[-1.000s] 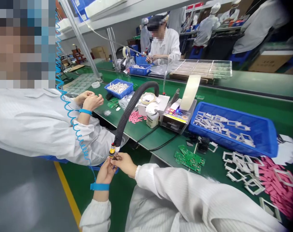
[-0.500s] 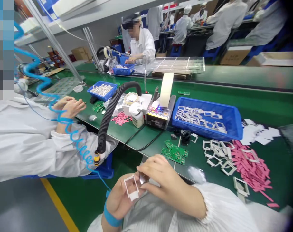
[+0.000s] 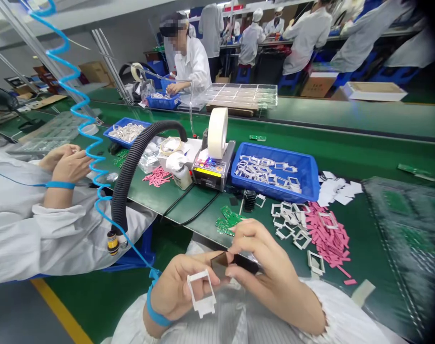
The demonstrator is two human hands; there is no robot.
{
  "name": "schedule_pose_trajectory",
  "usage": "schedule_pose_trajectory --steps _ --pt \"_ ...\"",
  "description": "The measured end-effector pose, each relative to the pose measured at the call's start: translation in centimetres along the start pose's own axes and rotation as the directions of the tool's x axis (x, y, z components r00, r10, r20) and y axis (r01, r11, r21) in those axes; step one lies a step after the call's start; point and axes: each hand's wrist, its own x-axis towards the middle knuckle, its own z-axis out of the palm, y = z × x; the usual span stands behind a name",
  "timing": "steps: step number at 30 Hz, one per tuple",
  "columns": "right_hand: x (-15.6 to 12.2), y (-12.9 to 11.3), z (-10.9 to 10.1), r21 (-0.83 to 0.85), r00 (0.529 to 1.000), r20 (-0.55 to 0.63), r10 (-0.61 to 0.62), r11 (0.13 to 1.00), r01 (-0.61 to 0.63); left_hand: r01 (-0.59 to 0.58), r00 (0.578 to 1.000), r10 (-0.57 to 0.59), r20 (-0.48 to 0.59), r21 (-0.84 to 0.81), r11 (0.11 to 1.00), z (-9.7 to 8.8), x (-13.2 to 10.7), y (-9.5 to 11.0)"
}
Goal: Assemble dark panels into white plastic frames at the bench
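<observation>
My left hand [image 3: 179, 286], with a blue band round its wrist, is closed on a small white plastic frame [image 3: 202, 306] with an open rectangular window. A thin brownish-grey rectangular panel [image 3: 219, 264] stands upright between the fingers of both hands; which hand bears it I cannot tell. My right hand [image 3: 260, 263] is closed on a flat black rectangular piece [image 3: 246, 263], partly hidden by the fingers. Beyond the right hand, green circuit boards [image 3: 227, 220] lie on the green bench [image 3: 198, 210].
A blue bin [image 3: 305, 165] holds white frames. Loose frames [image 3: 287, 220], pink strips [image 3: 328, 239] and white cards [image 3: 337, 188] lie right. A tape roll [image 3: 219, 131] stands on a small machine [image 3: 213, 177]. A black hose [image 3: 131, 167] and coiled blue cord [image 3: 81, 112] hang left, beside a co-worker [image 3: 59, 224].
My hands have drawn slightly apart, and the brownish panel and black piece show more plainly. The white frame has moved lower and right in view. The camera has turned right.
</observation>
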Motion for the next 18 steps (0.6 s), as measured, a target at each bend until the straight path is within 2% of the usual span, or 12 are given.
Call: schedule_pose_trajectory --steps 3,6,10,18 --pt "-0.2 -0.3 -0.8 -0.115 0.999 -0.032 -0.015 0.993 0.012 -0.031 0.999 0.028 0.031 0.083 0.996 0.7 0.3 0.1" --pt "-0.5 -0.4 -1.1 -0.158 0.999 -0.031 -0.01 0.987 0.005 -0.066 0.996 0.055 0.071 0.164 0.984 0.9 0.5 0.1" --pt "-0.8 -0.2 -1.2 -0.148 0.999 -0.045 0.016 0.989 -0.022 -0.058 0.993 0.034 0.111 0.225 0.973 0.8 0.6 0.1" --pt "-1.2 0.4 -1.3 -0.095 0.996 -0.054 0.077 0.992 -0.082 -0.072 0.994 0.038 0.105 0.345 0.936 0.6 0.9 -0.3"
